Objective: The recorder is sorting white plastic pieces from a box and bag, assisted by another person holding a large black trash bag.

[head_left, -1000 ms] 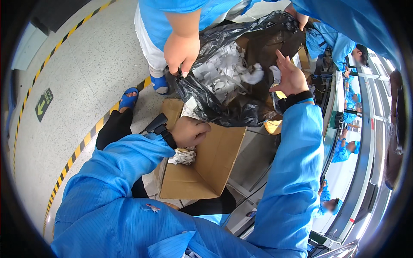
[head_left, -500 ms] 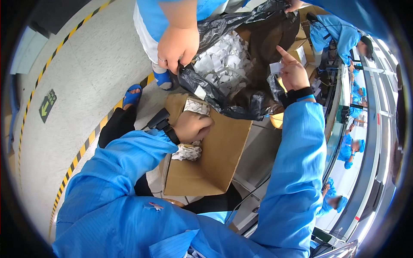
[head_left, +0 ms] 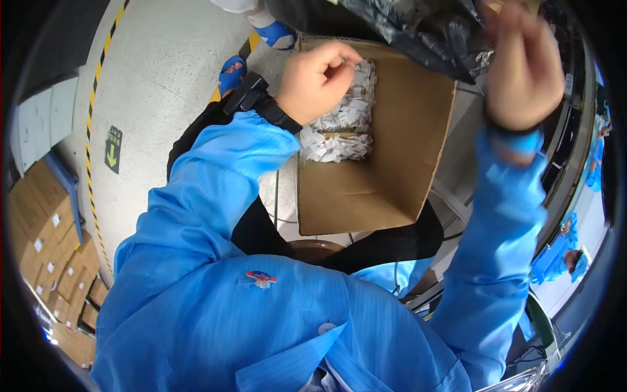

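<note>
Left hand (head_left: pixel 320 80) is hovering over scraps (head_left: pixel 337 147) in the box (head_left: pixel 411 124); right hand (head_left: pixel 522 75), blurred, is hanging near the bag (head_left: pixel 418 40). Whether either grip is pinching, I cannot tell.

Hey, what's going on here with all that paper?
Someone in a blue jacket has their left hand, fingers curled, over an open cardboard box with white paper pieces inside. Their right hand is up near a black plastic bag. I can't tell whether either hand holds anything.
</note>
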Motion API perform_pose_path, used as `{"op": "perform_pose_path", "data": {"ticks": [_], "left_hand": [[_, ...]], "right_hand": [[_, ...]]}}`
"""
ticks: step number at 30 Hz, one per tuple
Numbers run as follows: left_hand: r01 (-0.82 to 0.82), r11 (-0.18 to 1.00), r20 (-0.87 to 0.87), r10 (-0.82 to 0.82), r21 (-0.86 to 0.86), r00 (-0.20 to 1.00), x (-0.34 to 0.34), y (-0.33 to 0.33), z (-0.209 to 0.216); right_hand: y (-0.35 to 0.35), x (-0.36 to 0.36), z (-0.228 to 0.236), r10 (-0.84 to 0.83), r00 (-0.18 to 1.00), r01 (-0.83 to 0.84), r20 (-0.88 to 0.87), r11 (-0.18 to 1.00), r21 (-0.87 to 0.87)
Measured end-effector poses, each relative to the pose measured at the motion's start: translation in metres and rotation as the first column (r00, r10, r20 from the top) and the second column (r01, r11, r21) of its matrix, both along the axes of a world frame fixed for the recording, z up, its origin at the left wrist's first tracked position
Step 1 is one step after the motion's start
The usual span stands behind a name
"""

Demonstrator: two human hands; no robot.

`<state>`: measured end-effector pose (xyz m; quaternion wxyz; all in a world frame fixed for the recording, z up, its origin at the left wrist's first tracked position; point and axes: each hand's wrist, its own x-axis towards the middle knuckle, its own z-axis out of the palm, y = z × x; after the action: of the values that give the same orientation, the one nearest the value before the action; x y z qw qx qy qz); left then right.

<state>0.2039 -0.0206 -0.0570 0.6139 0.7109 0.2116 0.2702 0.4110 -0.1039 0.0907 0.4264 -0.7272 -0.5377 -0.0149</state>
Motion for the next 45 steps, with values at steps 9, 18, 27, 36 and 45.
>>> {"op": "perform_pose_path", "data": {"ticks": [9, 18, 27, 36, 45], "left_hand": [[-0.017, 1.0, 0.023, 0.018, -0.023, 1.0, 0.009, -0.006, 0.016], [-0.037, 0.995, -0.043, 0.042, 0.097, 0.998, -0.009, -0.001, 0.012], [-0.039, 0.995, 0.035, 0.036, 0.096, 0.999, -0.002, -0.004, 0.011], [-0.117, 0.982, -0.062, 0.127, 0.15, 0.99, 0.0, -0.007, 0.011], [-0.089, 0.992, 0.083, 0.082, 0.091, 0.993, 0.004, -0.004, 0.008]], "right_hand": [[-0.156, -0.19, -0.317, -0.667, 0.745, -0.141, 0.001, -0.159, -0.977], [-0.189, -0.182, -0.403, -0.874, 0.485, 0.1, 0.005, 0.049, -0.994], [-0.124, -0.263, -0.412, -0.925, 0.364, 0.027, -0.105, 0.124, -0.992], [-0.124, -0.279, -0.428, -0.811, 0.579, -0.074, -0.079, 0.044, -0.996], [-0.141, -0.283, -0.473, -0.339, 0.813, -0.481, -0.473, 0.066, -0.874]]}}
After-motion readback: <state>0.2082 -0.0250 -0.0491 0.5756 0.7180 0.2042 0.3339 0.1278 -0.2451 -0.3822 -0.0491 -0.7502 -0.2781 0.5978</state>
